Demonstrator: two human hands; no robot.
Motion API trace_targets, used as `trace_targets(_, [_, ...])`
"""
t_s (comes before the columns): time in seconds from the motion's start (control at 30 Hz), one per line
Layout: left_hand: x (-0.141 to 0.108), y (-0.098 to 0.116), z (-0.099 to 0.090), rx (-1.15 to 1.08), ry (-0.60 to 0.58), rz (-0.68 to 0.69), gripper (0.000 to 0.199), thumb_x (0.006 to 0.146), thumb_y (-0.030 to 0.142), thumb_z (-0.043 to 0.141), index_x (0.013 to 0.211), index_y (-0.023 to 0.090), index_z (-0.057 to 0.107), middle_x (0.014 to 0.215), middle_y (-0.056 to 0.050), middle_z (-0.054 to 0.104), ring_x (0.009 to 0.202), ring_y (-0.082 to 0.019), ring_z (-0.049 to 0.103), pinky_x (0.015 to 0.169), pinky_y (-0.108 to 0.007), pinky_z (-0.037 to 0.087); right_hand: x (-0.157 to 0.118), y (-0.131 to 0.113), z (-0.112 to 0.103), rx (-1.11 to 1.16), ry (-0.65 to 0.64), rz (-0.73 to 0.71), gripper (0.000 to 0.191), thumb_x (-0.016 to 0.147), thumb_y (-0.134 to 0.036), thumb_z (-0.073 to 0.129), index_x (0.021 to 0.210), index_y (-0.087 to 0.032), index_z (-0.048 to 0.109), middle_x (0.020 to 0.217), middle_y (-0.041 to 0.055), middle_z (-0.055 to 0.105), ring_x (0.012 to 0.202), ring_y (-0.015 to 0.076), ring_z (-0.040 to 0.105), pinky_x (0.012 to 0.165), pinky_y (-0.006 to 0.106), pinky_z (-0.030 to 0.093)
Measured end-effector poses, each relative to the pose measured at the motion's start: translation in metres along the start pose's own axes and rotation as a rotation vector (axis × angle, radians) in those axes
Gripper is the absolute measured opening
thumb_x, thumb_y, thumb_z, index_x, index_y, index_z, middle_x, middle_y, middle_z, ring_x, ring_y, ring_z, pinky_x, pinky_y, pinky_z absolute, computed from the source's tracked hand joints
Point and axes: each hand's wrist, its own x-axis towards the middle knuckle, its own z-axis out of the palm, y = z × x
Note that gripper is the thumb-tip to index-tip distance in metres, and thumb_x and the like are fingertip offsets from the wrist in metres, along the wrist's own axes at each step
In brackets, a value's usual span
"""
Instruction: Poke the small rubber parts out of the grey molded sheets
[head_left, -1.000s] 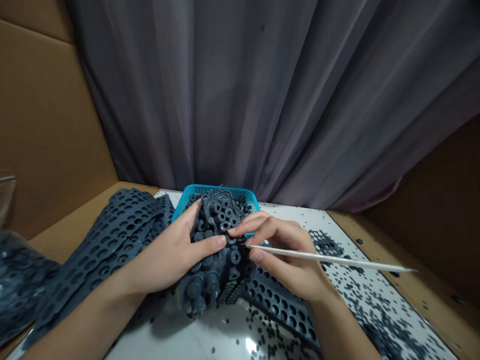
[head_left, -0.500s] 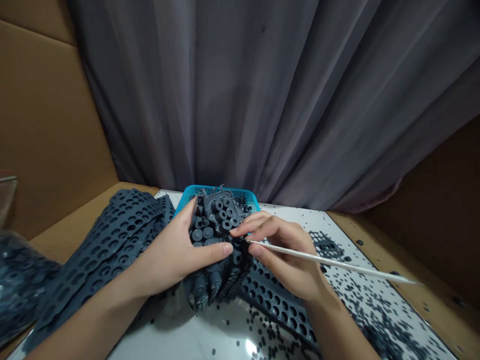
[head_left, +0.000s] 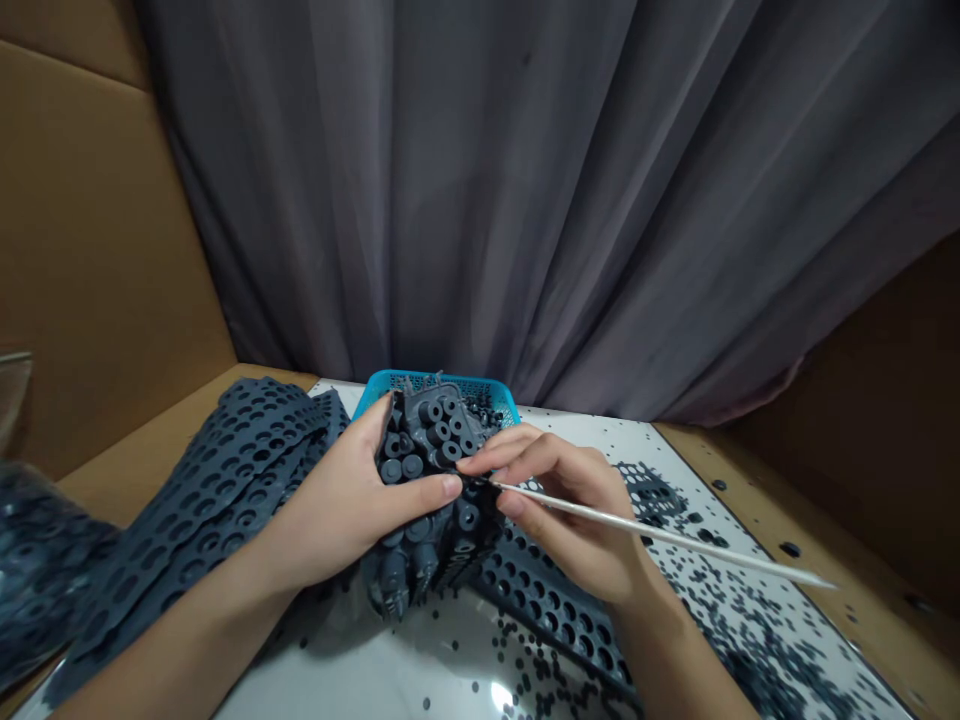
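My left hand [head_left: 360, 500] is wrapped round a dark grey rubber sheet [head_left: 420, 530] studded with hollow round plugs, bent so the plugs fan outward. Its thumb presses across the front of the sheet. Between the thumb and fingers of my right hand [head_left: 555, 490] is a thin white stick [head_left: 660, 527], its near end pointing out to the right. The stick's other end meets the plugs by my left thumb, and my right fingertips touch the sheet there. What lies right under those fingertips is hidden.
Behind the sheet stands a blue basket [head_left: 439, 377] with small dark pieces. Perforated rubber sheets [head_left: 225, 480] are piled at left, beside a clear bag [head_left: 45, 570] of dark parts. Another perforated sheet [head_left: 555, 600] lies under my right hand. Small black bits [head_left: 750, 610] litter the white table.
The studded sheet has shifted and tilted slightly in my left hand. The stick's free end has dipped a little. My right hand keeps nearly the same place.
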Motion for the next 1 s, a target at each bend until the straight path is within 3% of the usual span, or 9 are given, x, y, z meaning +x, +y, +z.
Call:
trace_targets(0.4, [0.0,-0.004,-0.001,-0.107,-0.076,-0.034,0.049,0.071,0.021,0.076,0.116,0.025,0.057,0.117,-0.002,0.064,0.109,-0.024,0.059,0.09,-0.027,0.048,-0.002,0.001,-0.002,-0.063,-0.021,-0.05,0.007,0.086,-0.015,0.058,0.088,-0.022,0.058,0.099,0.0065,0.071,0.095,0.0199,0.065,0.083,0.04,0.053])
trace_targets(0.53, [0.004,-0.007,-0.004,-0.359,-0.183,-0.136,0.05,0.073,0.023,0.075,0.119,0.024,0.055,0.116,-0.003,0.065,0.104,-0.022,0.063,0.082,-0.025,0.051,-0.001,0.002,-0.006,-0.135,0.047,-0.004,0.007,0.087,-0.015,0.057,0.086,-0.022,0.057,0.098,0.0057,0.071,0.095,0.0195,0.065,0.085,0.039,0.051])
trace_targets(0.67, [0.012,-0.007,0.0,-0.537,-0.253,-0.239,0.042,0.073,0.023,0.074,0.112,0.016,0.061,0.103,-0.007,0.071,0.095,-0.024,0.066,0.077,-0.027,0.053,0.0,0.003,-0.014,-0.189,0.118,0.043,0.005,0.088,-0.017,0.057,0.084,-0.021,0.056,0.096,0.0062,0.071,0.093,0.0199,0.066,0.082,0.037,0.052])
trace_targets(0.83, [0.016,-0.013,0.011,-0.511,-0.25,-0.204,0.03,0.078,0.025,0.07,0.106,0.014,0.067,0.099,-0.008,0.072,0.092,-0.022,0.066,0.079,-0.027,0.051,-0.001,0.0,-0.014,-0.226,0.144,0.02,0.005,0.086,-0.016,0.058,0.085,-0.02,0.058,0.1,0.0061,0.071,0.097,0.02,0.065,0.083,0.037,0.052])
trace_targets(1.0, [0.011,-0.015,0.018,-0.378,-0.264,-0.156,0.029,0.082,0.033,0.065,0.106,0.016,0.068,0.093,-0.004,0.073,0.082,-0.016,0.065,0.08,-0.026,0.049,0.001,0.001,-0.005,-0.302,0.112,-0.178,0.011,0.08,-0.011,0.063,0.086,-0.02,0.06,0.109,0.0072,0.069,0.108,0.0222,0.059,0.093,0.042,0.047])
